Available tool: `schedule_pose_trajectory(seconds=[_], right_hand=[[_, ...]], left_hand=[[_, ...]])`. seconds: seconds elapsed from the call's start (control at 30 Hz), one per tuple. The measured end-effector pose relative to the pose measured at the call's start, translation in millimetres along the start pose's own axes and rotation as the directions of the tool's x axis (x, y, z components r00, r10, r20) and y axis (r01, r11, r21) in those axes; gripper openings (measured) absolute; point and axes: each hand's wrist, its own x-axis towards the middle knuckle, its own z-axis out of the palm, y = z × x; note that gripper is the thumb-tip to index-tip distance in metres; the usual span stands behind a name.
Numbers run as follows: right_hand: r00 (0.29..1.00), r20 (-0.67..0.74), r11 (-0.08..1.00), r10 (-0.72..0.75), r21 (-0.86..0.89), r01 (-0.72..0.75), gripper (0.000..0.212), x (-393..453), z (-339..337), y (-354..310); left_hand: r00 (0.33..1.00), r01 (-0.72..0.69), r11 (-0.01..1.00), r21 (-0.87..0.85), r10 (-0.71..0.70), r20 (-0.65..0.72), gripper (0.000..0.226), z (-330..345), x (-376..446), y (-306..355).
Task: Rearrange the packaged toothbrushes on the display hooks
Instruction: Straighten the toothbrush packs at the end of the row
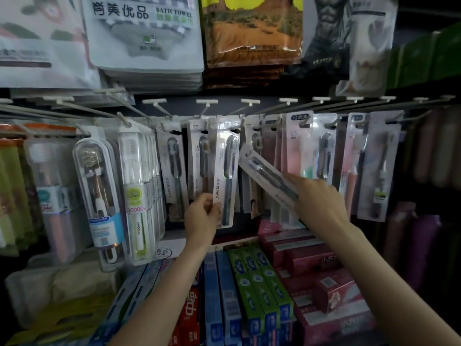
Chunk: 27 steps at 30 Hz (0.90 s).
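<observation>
Packaged toothbrushes hang in a row on white display hooks (pixel 250 103) across the middle of the head view. My left hand (pixel 203 214) pinches the lower edge of a white LMK toothbrush pack (pixel 225 171) that hangs from its hook at the centre. My right hand (pixel 320 198) grips a second toothbrush pack (pixel 264 172), which is off the hooks and tilted, its top end pointing up-left toward the centre packs. Pink and white toothbrush packs (pixel 309 146) hang just behind my right hand.
Larger clear toothbrush cases (pixel 99 186) hang at the left. Bath towel packs (pixel 147 36) hang overhead. Toothpaste boxes (pixel 259 280) lie stacked on the shelf below my arms. Dark folded goods (pixel 424 233) fill the far right.
</observation>
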Motion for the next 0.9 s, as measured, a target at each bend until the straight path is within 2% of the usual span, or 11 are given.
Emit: schedule_pose_trajectory(seconds=[0.13,0.27,0.4,0.57,0.63,0.77,0.9], right_hand=[[1.000,-0.010,0.981,0.011,0.192,-0.009,0.058,-9.9,5.3,10.7],[0.999,0.039,0.908,0.030,0.417,-0.043,0.058,-16.8,4.6,23.4],[0.993,0.102,0.845,-0.058,0.535,-0.006,0.056,-18.2,-0.5,18.7],[0.989,0.128,0.686,-0.072,0.726,-0.044,0.054,4.8,9.8,0.2],[0.994,0.096,0.664,-0.046,0.747,-0.041,0.053,9.7,18.4,-10.0],[0.991,-0.128,0.791,0.035,0.610,0.051,0.052,14.4,27.0,-20.6],[0.983,-0.174,0.819,0.054,0.571,0.056,0.052,15.9,22.4,-17.0]], left_hand=[[1.000,-0.018,0.998,0.055,0.019,-0.024,0.004,-5.7,1.6,0.3],[0.999,-0.009,0.996,0.090,0.013,-0.044,0.006,-5.4,2.7,2.8],[0.999,0.049,0.998,0.025,-0.048,-0.020,0.004,0.0,1.9,5.3],[0.993,0.100,0.992,-0.074,-0.095,0.063,0.019,-1.0,-3.7,5.3],[0.993,0.108,0.988,-0.114,-0.100,0.070,0.022,-4.8,-5.0,4.9],[0.993,0.090,0.989,-0.115,-0.081,0.085,0.019,-11.3,2.0,8.2],[0.994,0.058,0.996,-0.060,-0.052,0.100,0.028,-10.1,14.5,17.2]])
